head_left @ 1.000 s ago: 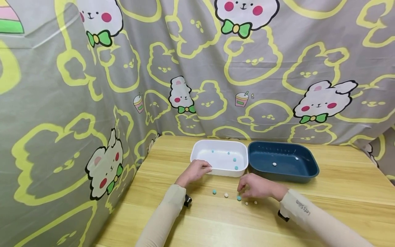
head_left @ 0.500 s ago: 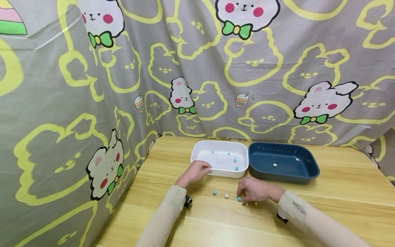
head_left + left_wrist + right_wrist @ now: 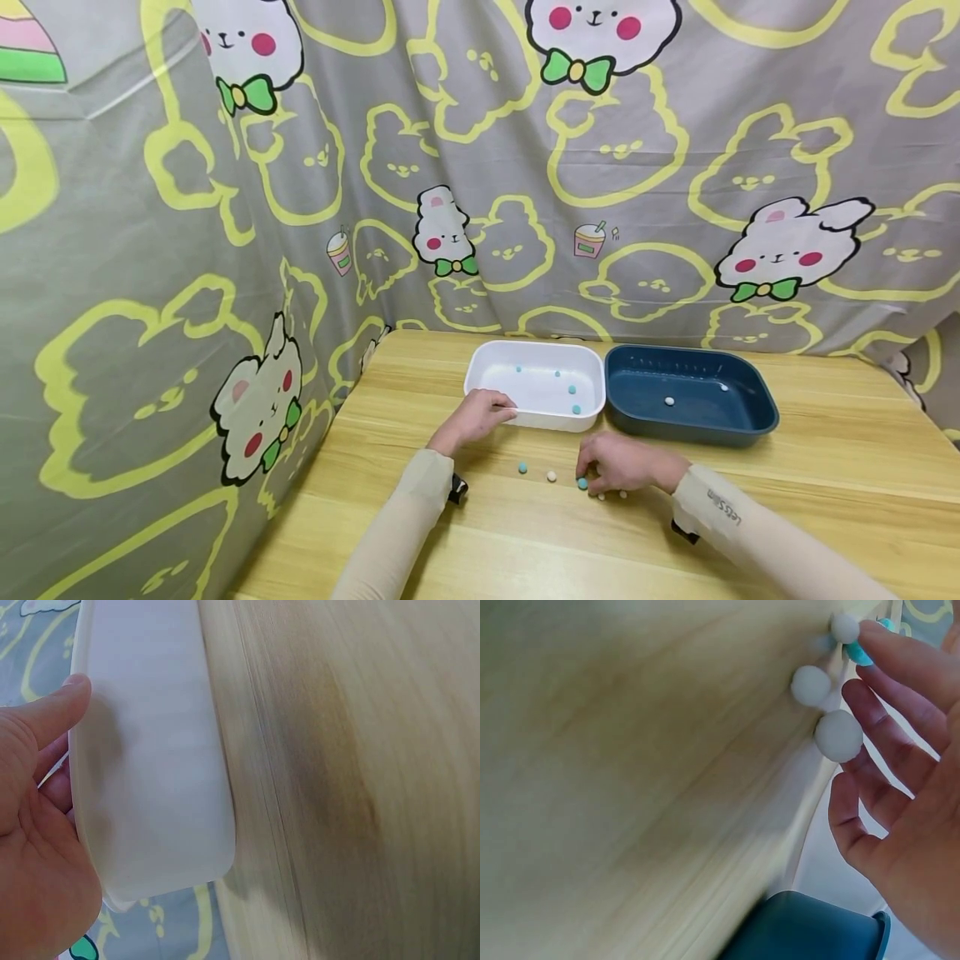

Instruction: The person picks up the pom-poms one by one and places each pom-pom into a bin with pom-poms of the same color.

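Head view: your right hand (image 3: 621, 461) appears to pinch a small round turquoise ball (image 3: 582, 483) in front of the white rectangular plastic tray (image 3: 555, 420); a weak pinch could drop it. Left wrist: your left hand (image 3: 37, 847) grips the tray's rim; tugging might shift it. Right wrist: your thumb meets a matte white ball (image 3: 845, 628), risking it rolling.

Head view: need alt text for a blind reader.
A person's right hand pinches a blue ball on a wooden table, near another blue ball and three white balls; the left hand grips a white tub holding four blue balls. A dark blue tub beside it holds two white ones.
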`<state>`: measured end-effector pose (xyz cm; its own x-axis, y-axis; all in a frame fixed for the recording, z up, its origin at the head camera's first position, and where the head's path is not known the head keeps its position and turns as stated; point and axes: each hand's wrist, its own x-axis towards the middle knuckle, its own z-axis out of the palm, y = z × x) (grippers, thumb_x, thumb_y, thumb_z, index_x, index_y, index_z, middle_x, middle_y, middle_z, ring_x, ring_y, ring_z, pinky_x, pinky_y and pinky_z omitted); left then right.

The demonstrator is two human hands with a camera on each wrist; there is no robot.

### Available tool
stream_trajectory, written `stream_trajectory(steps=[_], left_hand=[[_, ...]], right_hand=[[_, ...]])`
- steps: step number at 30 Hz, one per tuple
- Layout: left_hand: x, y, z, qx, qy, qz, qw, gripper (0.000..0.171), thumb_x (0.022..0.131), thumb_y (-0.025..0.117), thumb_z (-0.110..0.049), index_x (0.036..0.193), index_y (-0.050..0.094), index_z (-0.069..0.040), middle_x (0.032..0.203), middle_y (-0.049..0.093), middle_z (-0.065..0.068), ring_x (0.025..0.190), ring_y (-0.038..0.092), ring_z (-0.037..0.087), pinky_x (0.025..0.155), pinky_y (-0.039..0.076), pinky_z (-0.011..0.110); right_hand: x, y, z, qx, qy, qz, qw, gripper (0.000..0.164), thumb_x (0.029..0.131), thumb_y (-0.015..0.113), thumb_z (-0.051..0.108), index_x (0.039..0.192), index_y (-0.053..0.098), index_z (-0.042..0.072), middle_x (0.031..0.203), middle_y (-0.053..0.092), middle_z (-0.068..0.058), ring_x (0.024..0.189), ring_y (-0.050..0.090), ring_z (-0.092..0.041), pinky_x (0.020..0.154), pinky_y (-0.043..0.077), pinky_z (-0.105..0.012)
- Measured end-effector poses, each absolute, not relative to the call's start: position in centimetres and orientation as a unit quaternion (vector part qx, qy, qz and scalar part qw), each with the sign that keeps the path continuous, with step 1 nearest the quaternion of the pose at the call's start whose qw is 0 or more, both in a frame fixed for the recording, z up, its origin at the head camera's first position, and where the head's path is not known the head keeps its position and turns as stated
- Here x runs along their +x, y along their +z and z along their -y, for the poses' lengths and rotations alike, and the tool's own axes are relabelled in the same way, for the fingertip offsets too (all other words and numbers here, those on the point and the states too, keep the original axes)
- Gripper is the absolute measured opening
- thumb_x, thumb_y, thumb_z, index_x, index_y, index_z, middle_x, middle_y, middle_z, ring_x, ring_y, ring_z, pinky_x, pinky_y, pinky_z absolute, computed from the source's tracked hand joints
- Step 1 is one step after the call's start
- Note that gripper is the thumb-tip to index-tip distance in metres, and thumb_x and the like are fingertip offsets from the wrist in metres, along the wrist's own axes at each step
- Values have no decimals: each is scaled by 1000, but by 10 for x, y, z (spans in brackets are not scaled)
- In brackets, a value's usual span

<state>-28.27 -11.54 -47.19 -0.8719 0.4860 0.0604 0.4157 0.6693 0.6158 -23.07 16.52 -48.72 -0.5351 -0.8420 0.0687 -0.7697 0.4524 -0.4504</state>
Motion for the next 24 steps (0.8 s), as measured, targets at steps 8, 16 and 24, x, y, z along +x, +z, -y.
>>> stream_trajectory(steps=[8,16,24], left_hand=[[-282,-470,115,255,320,-911,48,14,93,62,-23,95,73,-14,91,68,-6,84,60,7,75,48,24],[-281,-468,115,240,328,-912,58,13,93,63,-23,93,73,-16,90,68,-8,80,58,5,72,47,23],[-281,-468,115,243,321,-914,57,14,93,61,-24,94,73,-16,91,68,-7,81,58,5,73,47,23]], right_hand=[[-232,-489,-164,-493,-214,-842,54,12,74,78,10,83,72,14,80,56,12,72,49,-2,65,43,-18],[-232,-489,-162,-467,-199,-858,74,10,75,78,14,83,71,16,80,55,15,73,48,-1,68,43,-19],[-231,-486,-161,-465,-194,-860,80,9,77,77,14,82,71,17,79,53,15,72,47,-1,67,43,-19]])
